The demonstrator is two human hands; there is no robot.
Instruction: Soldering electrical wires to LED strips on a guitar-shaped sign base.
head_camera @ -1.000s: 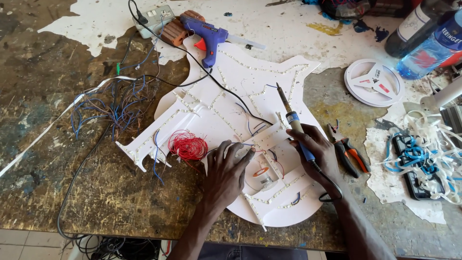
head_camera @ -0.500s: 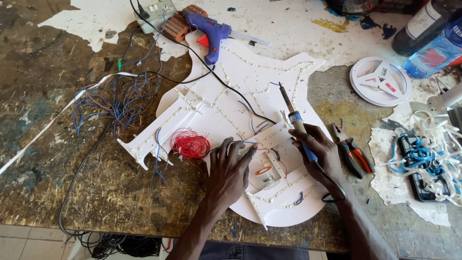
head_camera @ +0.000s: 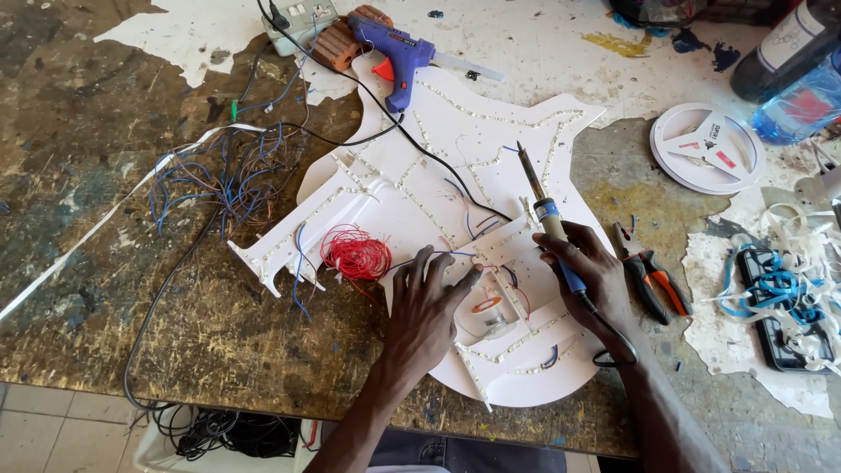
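A white guitar-shaped board (head_camera: 473, 158) lined with light strips lies on the worn workbench (head_camera: 105, 289). My left hand (head_camera: 429, 307) rests flat on its lower part, fingers spread, fingertips pinching a thin blue wire against the board. My right hand (head_camera: 591, 276) grips the blue handle of a soldering iron (head_camera: 541, 201), whose tip points up and away from me. A small solder spool (head_camera: 487, 308) sits between the two hands. A bundle of red wire (head_camera: 356, 254) lies just left of my left hand.
A blue glue gun (head_camera: 401, 54) lies at the board's far edge beside a power strip (head_camera: 298, 16). Orange-handled pliers (head_camera: 650, 278) sit right of my right hand. A white reel (head_camera: 706, 147), plastic bottles (head_camera: 793, 79), tangled blue wires (head_camera: 219, 175) and strip offcuts (head_camera: 788, 263) surround the board.
My left hand's fingers have spread and slid slightly right onto the wire. The soldering iron in my right hand has stayed raised at about the same spot.
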